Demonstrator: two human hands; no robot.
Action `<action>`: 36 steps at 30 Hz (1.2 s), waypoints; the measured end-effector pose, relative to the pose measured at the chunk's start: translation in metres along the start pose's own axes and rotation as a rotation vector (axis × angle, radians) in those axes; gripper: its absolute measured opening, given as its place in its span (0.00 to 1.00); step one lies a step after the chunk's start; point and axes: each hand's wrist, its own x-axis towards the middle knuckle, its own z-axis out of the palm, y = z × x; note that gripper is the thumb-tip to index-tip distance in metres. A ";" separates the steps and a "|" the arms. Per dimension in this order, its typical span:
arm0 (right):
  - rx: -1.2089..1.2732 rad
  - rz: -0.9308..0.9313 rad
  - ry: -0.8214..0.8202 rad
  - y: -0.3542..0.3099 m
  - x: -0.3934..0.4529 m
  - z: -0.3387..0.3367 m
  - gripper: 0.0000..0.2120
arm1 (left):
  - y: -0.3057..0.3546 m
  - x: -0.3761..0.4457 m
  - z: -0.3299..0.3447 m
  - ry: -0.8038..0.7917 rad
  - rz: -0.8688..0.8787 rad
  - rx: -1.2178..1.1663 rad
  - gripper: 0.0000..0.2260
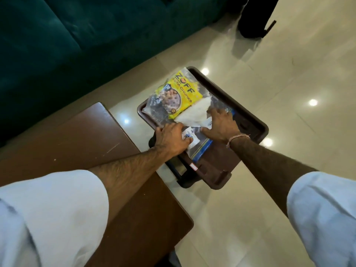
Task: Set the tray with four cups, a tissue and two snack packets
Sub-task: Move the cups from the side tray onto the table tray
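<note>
A dark brown tray [258, 122] rests on top of a dark brown stool [212, 170] that stands on the glossy cream tiled floor [289, 74], just beside the corner of a brown wooden table [77, 135]. On the tray's far end lies a yellow snack packet [181, 93], printed "ZOFF" and partly clear, lying flat with its far corner over the tray's rim. Next to it, toward the person, a white tissue [194, 112] lies partly under the right hand. Nearer still is a clear packet with a blue edge [200, 149], lying flat under both hands; what it contains cannot be told. A small white cup with a blue print [187, 134] shows at the left hand [171, 137], whose fingers curl around it, thumb along its near side. Another bit of white with blue print [209, 123] peeks out beneath the right hand [221, 126], which lies palm down with fingers spread over the tissue and packet; whether it grips anything cannot be told. A thin thread band [238, 137] circles the right wrist. Both forearms come out of pale blue sleeves [57, 209]. A dark teal sofa [67, 35] fills the far left, and a black object [254, 16] stands on the floor at the top.
</note>
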 end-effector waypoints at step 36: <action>0.503 -0.291 0.240 -0.215 -0.116 -0.124 0.34 | -0.070 -0.160 -0.219 0.289 -0.234 -0.415 0.36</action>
